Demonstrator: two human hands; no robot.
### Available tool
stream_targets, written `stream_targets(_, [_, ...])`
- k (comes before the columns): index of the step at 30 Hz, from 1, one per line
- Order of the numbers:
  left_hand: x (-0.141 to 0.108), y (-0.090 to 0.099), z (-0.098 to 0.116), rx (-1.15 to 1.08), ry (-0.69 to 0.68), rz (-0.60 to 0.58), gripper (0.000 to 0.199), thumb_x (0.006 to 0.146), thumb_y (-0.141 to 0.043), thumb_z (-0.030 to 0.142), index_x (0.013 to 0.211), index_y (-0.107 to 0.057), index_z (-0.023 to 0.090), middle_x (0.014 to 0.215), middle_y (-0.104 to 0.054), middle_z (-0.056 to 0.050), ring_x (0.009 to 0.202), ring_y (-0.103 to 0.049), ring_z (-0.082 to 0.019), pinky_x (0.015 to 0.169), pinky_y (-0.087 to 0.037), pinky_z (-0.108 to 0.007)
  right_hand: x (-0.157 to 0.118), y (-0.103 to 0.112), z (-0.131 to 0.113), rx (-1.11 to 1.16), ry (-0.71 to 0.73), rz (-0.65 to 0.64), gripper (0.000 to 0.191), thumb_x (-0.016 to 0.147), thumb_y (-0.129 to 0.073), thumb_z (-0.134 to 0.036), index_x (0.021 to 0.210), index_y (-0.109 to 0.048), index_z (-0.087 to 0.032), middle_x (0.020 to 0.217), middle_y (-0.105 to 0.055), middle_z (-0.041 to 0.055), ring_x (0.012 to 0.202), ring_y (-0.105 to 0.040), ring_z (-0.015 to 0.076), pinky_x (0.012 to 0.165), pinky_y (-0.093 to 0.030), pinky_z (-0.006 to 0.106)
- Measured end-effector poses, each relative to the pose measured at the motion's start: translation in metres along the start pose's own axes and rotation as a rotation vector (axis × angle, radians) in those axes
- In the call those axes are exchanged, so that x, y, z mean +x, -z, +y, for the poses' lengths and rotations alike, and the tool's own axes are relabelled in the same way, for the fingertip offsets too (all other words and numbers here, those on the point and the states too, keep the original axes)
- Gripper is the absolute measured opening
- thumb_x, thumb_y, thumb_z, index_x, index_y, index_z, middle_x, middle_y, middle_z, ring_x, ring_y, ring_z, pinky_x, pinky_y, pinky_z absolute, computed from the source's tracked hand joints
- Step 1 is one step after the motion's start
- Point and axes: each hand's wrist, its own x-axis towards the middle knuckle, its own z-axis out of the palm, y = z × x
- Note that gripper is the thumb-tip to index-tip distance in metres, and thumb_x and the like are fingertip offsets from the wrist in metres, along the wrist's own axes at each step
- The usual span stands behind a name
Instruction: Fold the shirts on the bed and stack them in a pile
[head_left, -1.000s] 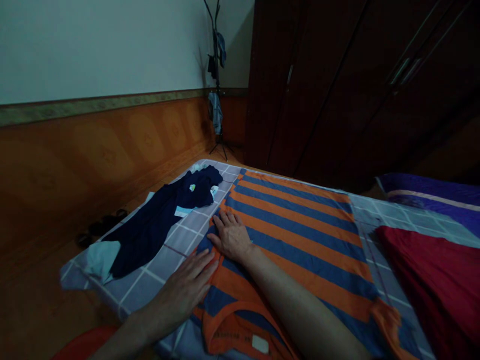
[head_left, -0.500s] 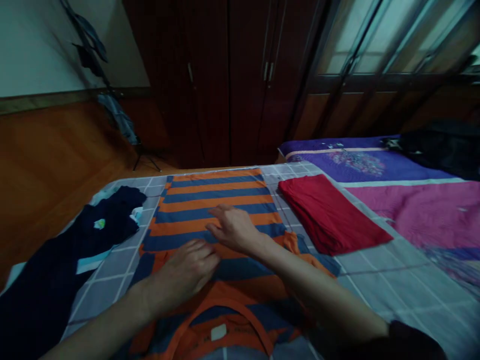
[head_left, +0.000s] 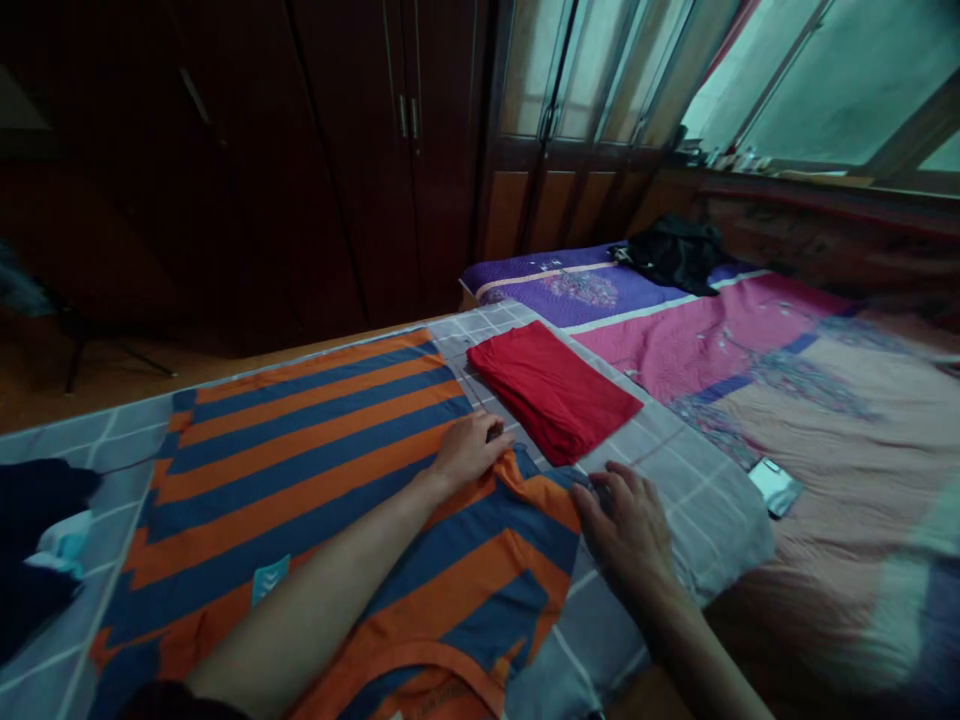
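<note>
Sleeve (head_left: 547, 505) seemingly in right hand (head_left: 631, 525), left hand (head_left: 466, 450) alongside.

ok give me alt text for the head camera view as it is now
A person's left hand and right hand at one sleeve of an orange-and-blue striped shirt spread on a grey checked cover. A red cloth lies just beyond; dark wardrobe doors stand behind.
</note>
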Motion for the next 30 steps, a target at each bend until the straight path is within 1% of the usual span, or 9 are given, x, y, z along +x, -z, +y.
stream_targets(3, [-0.006,-0.005,0.0,0.03,0.019,-0.026,0.028,0.082,-0.061,0.039,0.101,-0.063,0.019,0.094,-0.066,-0.004,0.087,-0.061,-0.018,0.073,-0.044,-0.025,-0.002,-0.005,-0.011,0.073,-0.029,0.035,0.028,0.077,-0.055,-0.046,0.079,-0.062,-0.019,0.115,-0.057,0.0159,0.108,-0.048,0.0316,0.092,-0.04,0.048])
stream_targets(7, [-0.011,-0.005,0.005,0.073,0.03,-0.076,0.024,0.08,-0.062,0.036,0.098,-0.063,0.02,0.095,-0.066,-0.005,0.089,-0.061,-0.021,0.074,-0.044,-0.027,0.0,0.006,-0.025,0.405,-0.125,0.028,0.024,0.074,-0.056,-0.042,0.062,-0.055,-0.021,0.109,-0.062,0.0134,0.103,-0.054,0.0284,0.09,-0.042,0.044])
stream_targets(10, [-0.01,-0.004,0.004,0.047,0.032,-0.091,0.013,0.082,-0.054,0.024,0.089,-0.065,0.021,0.093,-0.067,-0.004,0.088,-0.062,-0.021,0.075,-0.044,-0.029,-0.005,0.02,-0.035,0.702,-0.325,-0.034,0.026,0.073,-0.06,-0.045,0.069,-0.059,-0.02,0.09,-0.067,0.0086,0.083,-0.062,0.023,0.075,-0.048,0.037])
stream_targets(13, [-0.007,-0.002,-0.002,-0.019,0.032,-0.092,0.018,0.082,-0.047,0.017,0.089,-0.063,0.022,0.084,-0.067,-0.002,0.081,-0.062,-0.02,0.072,-0.044,-0.029,-0.012,0.03,-0.045,0.932,-0.507,-0.09,0.031,0.069,-0.067,-0.048,0.074,-0.059,-0.018,0.062,-0.063,0.0013,0.057,-0.058,0.017,0.054,-0.045,0.028])
stream_targets(18, [-0.002,0.001,-0.013,-0.174,0.008,-0.076,0.025,0.079,-0.043,0.009,0.096,-0.059,0.018,0.092,-0.067,-0.002,0.085,-0.061,-0.015,0.074,-0.045,-0.024,-0.017,0.032,-0.055,0.998,-0.568,-0.042,0.03,0.063,-0.072,-0.043,0.076,-0.059,-0.019,0.054,-0.06,-0.0016,0.047,-0.054,0.0138,0.046,-0.042,0.024])
stream_targets(23, [-0.002,0.002,-0.016,-0.436,-0.11,-0.122,0.03,0.081,-0.048,0.014,0.11,-0.058,0.015,0.091,-0.066,-0.004,0.081,-0.061,-0.015,0.074,-0.046,-0.025,-0.027,0.035,-0.065,0.779,-0.337,0.123,0.016,0.072,-0.064,-0.034,0.077,-0.061,-0.019,0.065,-0.065,0.002,0.056,-0.059,0.0161,0.053,-0.047,0.028])
stream_targets(25, [-0.002,0.004,-0.018,-0.536,-0.132,-0.183,0.032,0.079,-0.047,0.011,0.108,-0.058,0.014,0.091,-0.066,-0.005,0.082,-0.06,-0.016,0.075,-0.047,-0.026,-0.037,0.035,-0.075,0.621,-0.087,0.166,0.005,0.078,-0.058,-0.024,0.08,-0.062,-0.021,0.069,-0.065,0.0025,0.062,-0.06,0.0164,0.059,-0.048,0.029])
stream_targets(28, [-0.002,0.01,-0.022,-0.626,-0.086,-0.33,0.03,0.072,-0.044,0.005,0.095,-0.061,0.013,0.088,-0.066,-0.005,0.08,-0.06,-0.015,0.073,-0.048,-0.026,-0.053,0.031,-0.092,0.481,0.357,0.132,0.016,0.082,-0.05,-0.011,0.087,-0.062,-0.02,0.069,-0.061,0.0027,0.064,-0.056,0.0157,0.056,-0.044,0.027])
stream_targets(30, [-0.002,0.017,-0.024,-0.605,-0.062,-0.401,0.029,0.069,-0.044,0.004,0.09,-0.062,0.012,0.086,-0.065,-0.004,0.078,-0.06,-0.015,0.071,-0.047,-0.025,-0.062,0.026,-0.1,0.432,0.528,0.094,0.02,0.083,-0.048,-0.006,0.093,-0.061,-0.019,0.069,-0.059,0.0035,0.063,-0.052,0.0154,0.054,-0.04,0.027])
